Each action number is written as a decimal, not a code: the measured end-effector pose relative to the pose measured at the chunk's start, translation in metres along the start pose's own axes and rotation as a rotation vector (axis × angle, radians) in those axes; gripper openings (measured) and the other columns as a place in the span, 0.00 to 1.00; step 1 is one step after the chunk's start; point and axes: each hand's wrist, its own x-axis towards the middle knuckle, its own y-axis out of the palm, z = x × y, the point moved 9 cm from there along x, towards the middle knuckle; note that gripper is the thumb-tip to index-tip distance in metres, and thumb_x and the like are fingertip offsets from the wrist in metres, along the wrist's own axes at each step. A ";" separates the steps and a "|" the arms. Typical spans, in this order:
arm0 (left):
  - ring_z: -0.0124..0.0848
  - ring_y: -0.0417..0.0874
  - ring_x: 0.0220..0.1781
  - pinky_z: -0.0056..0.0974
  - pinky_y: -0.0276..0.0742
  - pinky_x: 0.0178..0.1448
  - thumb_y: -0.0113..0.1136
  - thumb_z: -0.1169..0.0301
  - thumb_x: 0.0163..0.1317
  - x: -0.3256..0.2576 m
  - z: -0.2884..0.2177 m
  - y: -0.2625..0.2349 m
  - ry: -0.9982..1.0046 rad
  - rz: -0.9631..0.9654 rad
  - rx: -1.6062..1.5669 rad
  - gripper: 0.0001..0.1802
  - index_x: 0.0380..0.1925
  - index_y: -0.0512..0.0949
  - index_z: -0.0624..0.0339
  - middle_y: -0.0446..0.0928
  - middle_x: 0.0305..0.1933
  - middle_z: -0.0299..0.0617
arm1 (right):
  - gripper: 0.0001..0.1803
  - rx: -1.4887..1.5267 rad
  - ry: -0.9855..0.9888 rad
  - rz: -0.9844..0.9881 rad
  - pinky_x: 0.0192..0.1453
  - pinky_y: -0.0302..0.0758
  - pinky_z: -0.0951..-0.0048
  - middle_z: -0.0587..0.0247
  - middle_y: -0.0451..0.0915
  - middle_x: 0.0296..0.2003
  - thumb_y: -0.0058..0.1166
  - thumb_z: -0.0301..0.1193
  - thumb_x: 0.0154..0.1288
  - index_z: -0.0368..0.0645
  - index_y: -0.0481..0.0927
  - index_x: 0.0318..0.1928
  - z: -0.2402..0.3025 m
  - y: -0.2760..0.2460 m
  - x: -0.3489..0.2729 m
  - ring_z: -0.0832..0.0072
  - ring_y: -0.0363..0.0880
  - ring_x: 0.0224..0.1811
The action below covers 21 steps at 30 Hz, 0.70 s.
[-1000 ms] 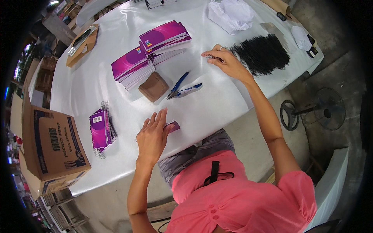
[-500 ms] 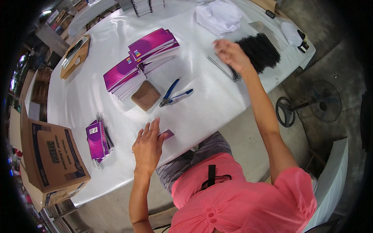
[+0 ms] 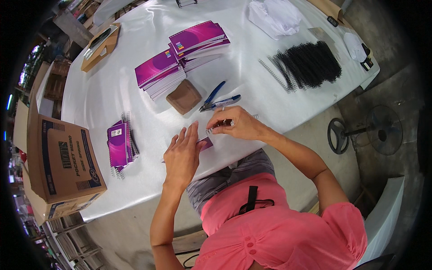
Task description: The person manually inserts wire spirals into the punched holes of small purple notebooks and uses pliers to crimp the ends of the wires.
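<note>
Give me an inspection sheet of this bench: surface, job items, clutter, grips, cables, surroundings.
Surface: white table, glossy covering.
Job's things: small purple notebook under the left hand; black spiral coil in the right hand.
Clutter: blue-handled pliers, brown pad, two stacks of purple notebooks, pile of bound purple notebooks, heap of black coils, white cloth.
Grips: left hand flat on the notebook; right hand pinching the coil.
Cables: nothing seen on the table.
Surroundings: cardboard carton at the left edge, floor fan at the right, concrete floor.
</note>
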 end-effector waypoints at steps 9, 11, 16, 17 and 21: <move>0.47 0.78 0.62 0.46 0.77 0.57 0.60 0.60 0.64 0.000 0.001 0.001 -0.020 0.016 0.017 0.30 0.66 0.68 0.53 0.78 0.57 0.51 | 0.10 0.059 0.013 -0.096 0.41 0.73 0.75 0.67 0.80 0.36 0.65 0.20 0.56 0.40 0.84 0.41 0.001 -0.005 -0.001 0.78 0.75 0.37; 0.47 0.78 0.62 0.46 0.78 0.56 0.60 0.60 0.64 0.000 0.000 0.000 -0.021 0.019 0.015 0.30 0.66 0.67 0.53 0.78 0.57 0.51 | 0.10 0.076 -0.014 -0.052 0.41 0.73 0.75 0.67 0.80 0.35 0.65 0.20 0.56 0.40 0.83 0.40 -0.001 0.001 -0.001 0.78 0.75 0.36; 0.46 0.78 0.62 0.46 0.78 0.55 0.60 0.59 0.64 0.000 0.002 0.002 -0.021 0.028 0.007 0.30 0.66 0.68 0.52 0.78 0.57 0.50 | 0.08 0.093 -0.075 0.048 0.40 0.73 0.76 0.66 0.79 0.35 0.64 0.22 0.58 0.40 0.83 0.40 0.006 0.006 -0.001 0.80 0.75 0.36; 0.46 0.78 0.62 0.46 0.79 0.54 0.60 0.59 0.64 -0.001 0.003 0.002 -0.026 0.037 0.001 0.30 0.66 0.68 0.51 0.79 0.57 0.49 | 0.07 0.101 0.051 0.158 0.40 0.73 0.72 0.64 0.79 0.34 0.62 0.25 0.61 0.39 0.81 0.40 0.001 0.013 -0.002 0.76 0.76 0.35; 0.44 0.78 0.62 0.45 0.80 0.51 0.60 0.59 0.64 -0.003 0.004 0.002 -0.033 0.019 -0.015 0.30 0.66 0.68 0.50 0.79 0.57 0.49 | 0.09 -0.317 0.013 0.098 0.41 0.74 0.61 0.59 0.79 0.35 0.56 0.33 0.67 0.41 0.76 0.42 0.019 0.007 -0.006 0.63 0.80 0.38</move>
